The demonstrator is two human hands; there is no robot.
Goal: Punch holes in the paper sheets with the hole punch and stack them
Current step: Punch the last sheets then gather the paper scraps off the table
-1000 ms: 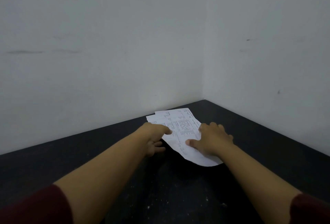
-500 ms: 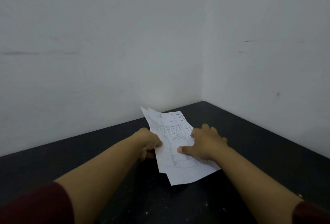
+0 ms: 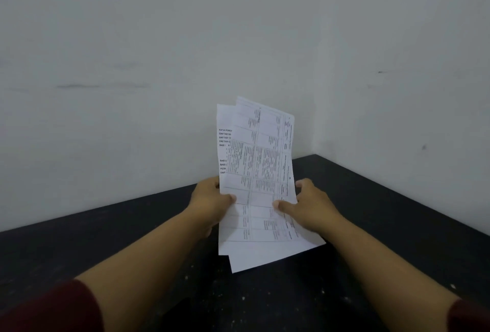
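Raised since the earlier frame, the printed paper sheets now stand nearly upright above the black table, where before they lay almost flat. Left hand grasps their left edge, thumb on the front face; right hand grasps the right edge likewise. Sheets are fanned and misaligned, one corner jutting lower right. Judgement: the two-sided hold serves to square the edges before punching. No hole punch in view. White walls meet in the corner behind.
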